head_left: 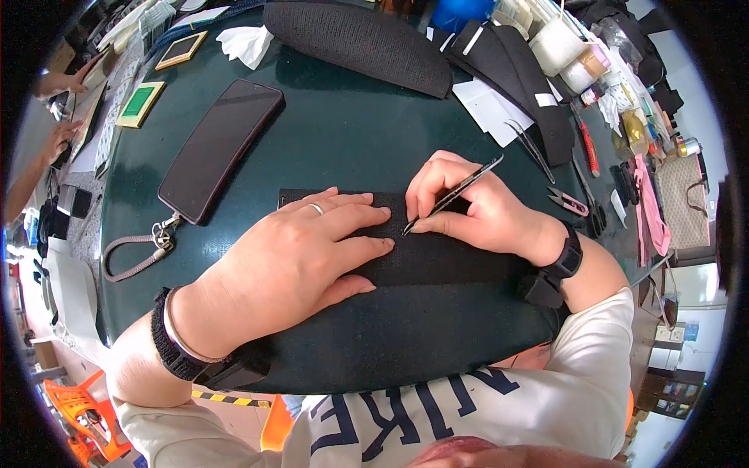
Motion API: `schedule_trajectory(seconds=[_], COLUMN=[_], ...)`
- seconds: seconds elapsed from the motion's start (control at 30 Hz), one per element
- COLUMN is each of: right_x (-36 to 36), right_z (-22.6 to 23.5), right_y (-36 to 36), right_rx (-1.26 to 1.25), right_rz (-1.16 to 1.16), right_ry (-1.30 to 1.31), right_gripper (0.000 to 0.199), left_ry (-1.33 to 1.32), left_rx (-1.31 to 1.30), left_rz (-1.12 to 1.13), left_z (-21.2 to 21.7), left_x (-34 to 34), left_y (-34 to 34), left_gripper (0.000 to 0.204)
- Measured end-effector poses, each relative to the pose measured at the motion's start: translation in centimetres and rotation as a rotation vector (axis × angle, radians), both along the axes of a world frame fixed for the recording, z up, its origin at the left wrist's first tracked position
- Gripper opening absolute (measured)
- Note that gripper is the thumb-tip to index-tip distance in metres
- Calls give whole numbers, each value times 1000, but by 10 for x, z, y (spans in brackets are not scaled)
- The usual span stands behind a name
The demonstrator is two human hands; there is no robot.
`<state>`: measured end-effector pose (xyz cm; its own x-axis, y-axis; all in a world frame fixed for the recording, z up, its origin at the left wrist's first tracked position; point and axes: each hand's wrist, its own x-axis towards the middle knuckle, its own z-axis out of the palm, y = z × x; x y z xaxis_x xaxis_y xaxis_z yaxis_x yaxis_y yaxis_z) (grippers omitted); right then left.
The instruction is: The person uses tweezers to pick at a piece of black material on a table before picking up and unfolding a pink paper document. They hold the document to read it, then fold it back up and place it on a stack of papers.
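A strip of black woven fabric (pixel 460 265) lies across the dark green tabletop in front of me. My left hand (pixel 277 249) rests palm down on its left part, fingers spread and holding nothing. Closed around slim dark tweezers (pixel 473 179), my right hand (pixel 484 209) sits over the fabric just right of my left fingertips. The tweezers slant down to the left, and their points appear to touch the fabric. Whether the points grip a thread is too small to tell.
A phone (pixel 222 148) with a wrist strap lies at the left. Black curved pieces (pixel 359 47) and white paper (pixel 491 113) are at the far side. Other tweezers (pixel 532 152), thread snips (pixel 568 203) and scissors (pixel 594 207) lie at the right. Another person's hands (pixel 62 140) show far left.
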<state>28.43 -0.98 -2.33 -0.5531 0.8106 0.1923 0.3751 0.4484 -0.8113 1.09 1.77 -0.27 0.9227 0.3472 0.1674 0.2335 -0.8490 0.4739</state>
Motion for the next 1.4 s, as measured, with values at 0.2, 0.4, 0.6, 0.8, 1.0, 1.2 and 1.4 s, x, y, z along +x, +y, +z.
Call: schedule_trajectory(seconds=[0.2,0.4,0.6,0.8,1.0,1.2,1.4], right_x=[2,1,2,0,1,0,-1], right_z=[2,2,3,1,4,1,5], right_y=[1,2,1,0,0,1,-1], right_rx=[-295,-15,-349,-11,-360,0,-340], right_rz=[-26,-12,-45,9,-32,30,-29], right_ry=[123,-3,140,-3,134,-17,110], right_gripper=[22,22,23,23,24,24,24], left_ry=[-8,-4,0,-4,1,3,2], left_rx=[4,4,5,4,9,10,6], left_rz=[0,4,7,2,-2,1,2], left_z=[-1,0,0,0,-1,0,-1], left_x=[-1,0,-1,0,-1,0,-1], left_y=[0,0,0,0,1,0,1], left_gripper=[42,42,42,43,44,44,44])
